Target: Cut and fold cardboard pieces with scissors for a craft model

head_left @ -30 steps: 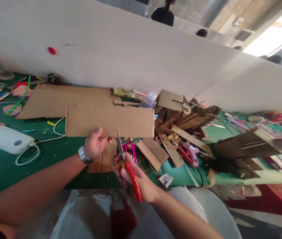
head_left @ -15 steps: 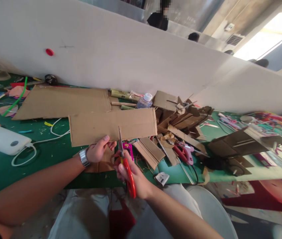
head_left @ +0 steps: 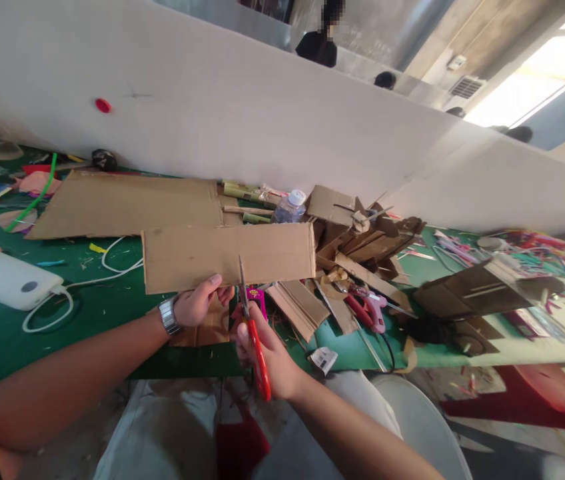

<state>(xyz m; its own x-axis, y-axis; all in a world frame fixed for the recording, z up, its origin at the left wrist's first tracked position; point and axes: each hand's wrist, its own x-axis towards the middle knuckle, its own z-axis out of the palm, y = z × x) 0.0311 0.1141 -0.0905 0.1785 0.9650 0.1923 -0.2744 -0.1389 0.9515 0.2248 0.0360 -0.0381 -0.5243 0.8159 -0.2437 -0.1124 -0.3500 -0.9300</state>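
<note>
My left hand (head_left: 201,301), with a metal watch at its wrist, grips the lower edge of a long rectangular cardboard piece (head_left: 192,257), thumb on its near face. My right hand (head_left: 266,353) is closed around the red handles of a pair of scissors (head_left: 258,357). One scissor blade lies over the face of the cardboard near its lower middle, pointing up; the other blade is hidden behind it. Below my left hand, a smaller folded cardboard piece (head_left: 202,327) lies on the green table (head_left: 87,333).
Behind lie a large cardboard sheet (head_left: 127,203), bamboo pieces (head_left: 252,193) and a water bottle (head_left: 290,208). Cardboard scraps (head_left: 297,307) and a pink glue gun (head_left: 375,310) are on the right. A white power bank (head_left: 7,280) with a cable sits left. A white partition (head_left: 202,107) stands behind.
The cardboard's right end has dipped slightly, and it sits a little lower and to the right in view. Both hands keep their holds, with the scissors almost in the same place.
</note>
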